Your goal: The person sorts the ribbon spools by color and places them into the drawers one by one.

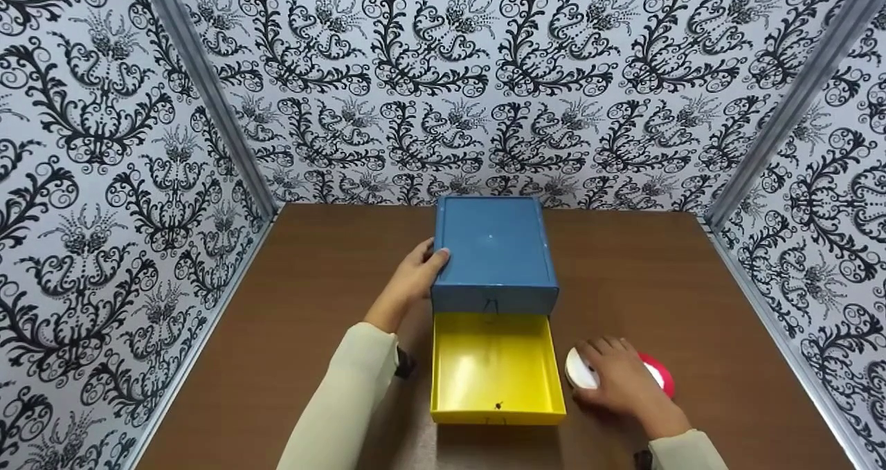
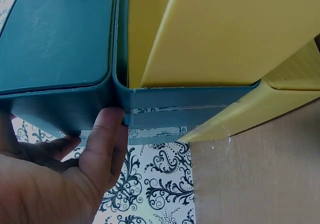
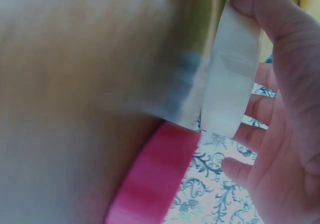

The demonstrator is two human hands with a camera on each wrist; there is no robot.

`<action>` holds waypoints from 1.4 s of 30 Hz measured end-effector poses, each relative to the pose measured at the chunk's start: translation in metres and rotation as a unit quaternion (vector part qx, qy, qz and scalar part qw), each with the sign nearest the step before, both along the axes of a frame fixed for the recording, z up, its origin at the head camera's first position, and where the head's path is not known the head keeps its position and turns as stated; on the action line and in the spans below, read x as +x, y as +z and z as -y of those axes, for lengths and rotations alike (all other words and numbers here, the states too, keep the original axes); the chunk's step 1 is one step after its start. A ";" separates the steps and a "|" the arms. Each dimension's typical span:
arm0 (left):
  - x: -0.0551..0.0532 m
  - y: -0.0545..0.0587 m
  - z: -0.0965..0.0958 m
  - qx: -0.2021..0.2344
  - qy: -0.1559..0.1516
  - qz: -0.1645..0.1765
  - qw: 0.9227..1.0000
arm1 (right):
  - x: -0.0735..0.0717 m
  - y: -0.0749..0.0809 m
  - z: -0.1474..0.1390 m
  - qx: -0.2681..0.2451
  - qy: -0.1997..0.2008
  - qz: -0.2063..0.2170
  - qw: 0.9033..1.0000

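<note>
A blue drawer box (image 1: 495, 248) stands in the middle of the table, its yellow drawer (image 1: 495, 366) pulled out toward me. My left hand (image 1: 419, 273) rests against the box's left side, thumb at the top edge. In the left wrist view its fingertips touch the blue wall (image 2: 165, 114). To the right of the drawer, my right hand (image 1: 616, 376) grips a white roll of tape (image 3: 230, 74) between thumb and fingers. Beside that lies a pinkish-red roll (image 1: 664, 374), partly hidden by the hand and also seen as a pink band (image 3: 152, 176) in the right wrist view.
Brown tabletop (image 1: 332, 269) surrounds the box. Black-and-white patterned walls (image 1: 443, 96) rise behind and on both sides, with grey metal posts (image 1: 208, 89) at the corners. A small wire loop (image 1: 491, 306) hangs on the blue front.
</note>
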State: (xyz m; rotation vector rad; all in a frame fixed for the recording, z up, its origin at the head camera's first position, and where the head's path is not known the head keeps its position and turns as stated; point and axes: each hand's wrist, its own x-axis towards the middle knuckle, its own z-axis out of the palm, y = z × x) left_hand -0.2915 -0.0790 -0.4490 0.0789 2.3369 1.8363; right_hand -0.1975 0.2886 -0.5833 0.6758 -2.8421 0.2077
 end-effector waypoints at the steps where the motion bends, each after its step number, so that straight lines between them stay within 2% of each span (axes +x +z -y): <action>1: 0.000 0.000 0.000 0.005 -0.003 0.001 1.000 | 0.000 0.002 0.000 0.001 0.000 -0.005 1.000; 8: 0.000 0.000 0.001 0.018 -0.004 0.006 1.000 | 0.000 0.021 0.003 0.008 0.005 -0.033 0.999; 11: 0.001 0.000 0.001 0.009 -0.001 0.009 1.000 | 0.002 0.028 0.004 0.007 0.007 -0.040 0.999; 22: 0.003 0.001 0.002 0.006 -0.006 0.006 1.000 | 0.009 0.058 0.013 -0.007 -0.007 -0.048 0.999; 27: 0.002 0.001 0.001 0.005 -0.007 0.000 1.000 | 0.012 0.067 0.017 -0.009 0.003 -0.071 0.997; 33: 0.001 0.002 0.001 -0.003 -0.007 0.012 1.000 | 0.014 0.078 0.020 -0.012 0.021 -0.108 0.994; 42: 0.003 0.002 0.002 0.000 -0.009 0.004 1.000 | 0.020 0.095 0.027 -0.003 0.028 -0.127 0.992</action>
